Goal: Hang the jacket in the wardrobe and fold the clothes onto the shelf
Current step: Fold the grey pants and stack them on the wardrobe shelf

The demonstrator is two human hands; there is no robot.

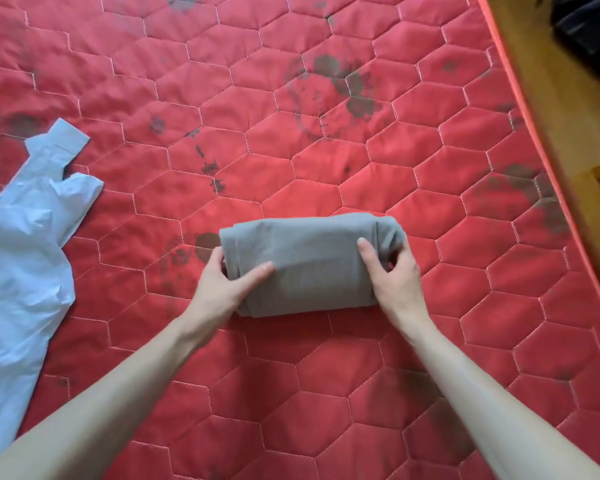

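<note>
A grey garment (312, 258), folded into a compact rectangle, lies on the red quilted mattress (291, 133). My left hand (227, 282) grips its left end, thumb on top and fingers tucked under the edge. My right hand (394, 273) holds the right end, thumb on top and fingers curled around the side. A light blue garment (21, 265) lies spread out and unfolded at the left edge of the mattress.
The mattress is stained with dark marks and ends at an orange piped edge (534, 133) on the right. Beyond it is a wooden floor (568, 98) with a black object (589, 29) at the top right corner.
</note>
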